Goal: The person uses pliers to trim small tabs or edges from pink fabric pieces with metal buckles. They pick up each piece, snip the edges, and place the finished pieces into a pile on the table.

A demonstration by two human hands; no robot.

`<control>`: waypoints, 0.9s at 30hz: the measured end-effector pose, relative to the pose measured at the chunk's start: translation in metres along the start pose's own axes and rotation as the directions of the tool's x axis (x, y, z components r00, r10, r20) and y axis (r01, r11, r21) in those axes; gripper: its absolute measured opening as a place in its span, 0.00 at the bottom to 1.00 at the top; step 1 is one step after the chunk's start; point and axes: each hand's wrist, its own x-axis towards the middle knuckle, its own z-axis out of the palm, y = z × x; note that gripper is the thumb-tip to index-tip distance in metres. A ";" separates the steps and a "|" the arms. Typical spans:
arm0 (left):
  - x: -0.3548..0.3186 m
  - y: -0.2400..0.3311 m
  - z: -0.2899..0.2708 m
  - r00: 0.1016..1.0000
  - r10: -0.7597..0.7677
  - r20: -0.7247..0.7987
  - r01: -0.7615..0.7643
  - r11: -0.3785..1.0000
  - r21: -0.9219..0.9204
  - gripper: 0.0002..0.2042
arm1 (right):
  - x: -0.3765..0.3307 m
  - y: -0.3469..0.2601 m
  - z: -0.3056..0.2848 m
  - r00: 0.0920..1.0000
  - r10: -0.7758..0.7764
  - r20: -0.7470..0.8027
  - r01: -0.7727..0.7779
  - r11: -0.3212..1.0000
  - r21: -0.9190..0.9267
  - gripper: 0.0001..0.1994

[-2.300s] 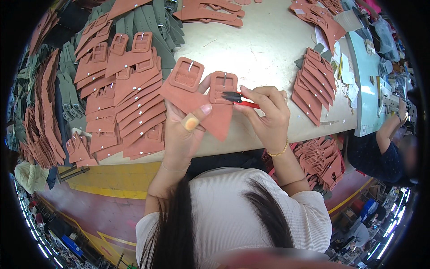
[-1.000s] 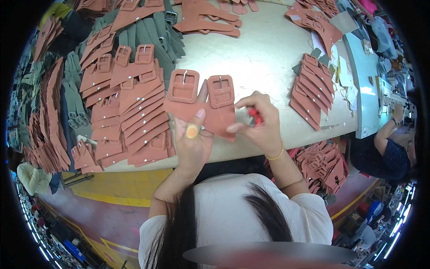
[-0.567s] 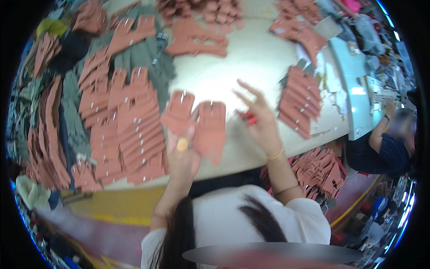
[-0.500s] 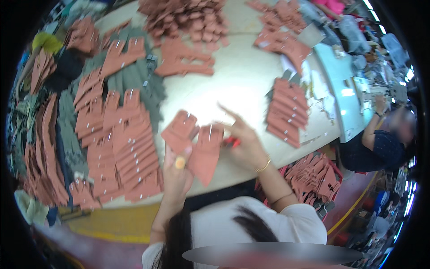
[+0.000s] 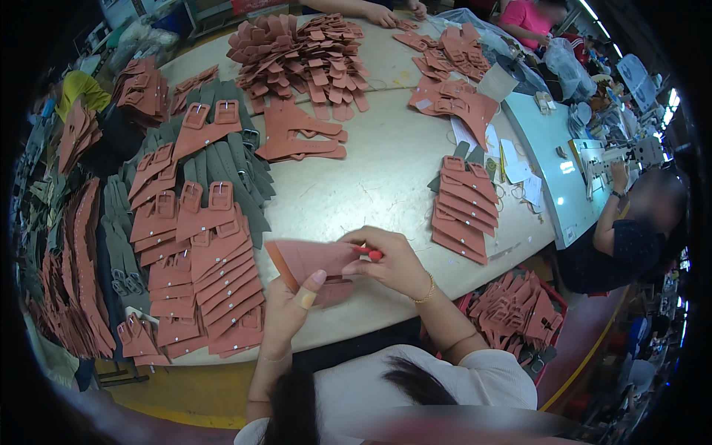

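Observation:
My left hand (image 5: 291,300) grips a brick-red leather piece (image 5: 315,258), thumb on top, a taped finger beside it. The piece is held above the table, blurred, with its orange-brown edge to the left. At its right end, my right hand (image 5: 393,265) is closed around a small red-handled tool (image 5: 374,255); the tip is hidden by fingers and leather. To the left lie overlapping rows of red buckled pieces (image 5: 226,278) on grey-green straps (image 5: 211,159). A shorter fanned row of red pieces (image 5: 463,211) lies to the right.
A big pile of red straps (image 5: 304,59) stands on the table (image 5: 363,178) at the far side. Beside my right elbow sits a red crate (image 5: 564,300) of buckled pieces. A co-worker (image 5: 630,230) sits at a sewing machine on the right; another person's hands (image 5: 382,15) work at the far edge.
The leather piece has turned, so its buckled ends no longer face up. My right hand, its fingers spread before, has closed in at the piece's right end.

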 end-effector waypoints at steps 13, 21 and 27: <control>0.006 0.005 -0.004 0.989 -0.055 -0.140 0.019 0.968 -0.249 0.15 | 0.009 -0.001 -0.023 0.988 -0.136 -0.069 0.123 0.979 -0.165 0.19; 0.001 0.018 -0.007 0.986 -0.126 -0.107 0.104 0.976 -0.192 0.16 | 0.028 -0.010 -0.024 0.981 -0.177 0.080 0.184 0.980 -0.082 0.20; 0.002 0.023 -0.010 0.982 -0.178 -0.057 0.166 0.970 -0.179 0.16 | 0.035 -0.003 -0.025 0.959 -0.233 0.161 0.244 0.969 -0.049 0.17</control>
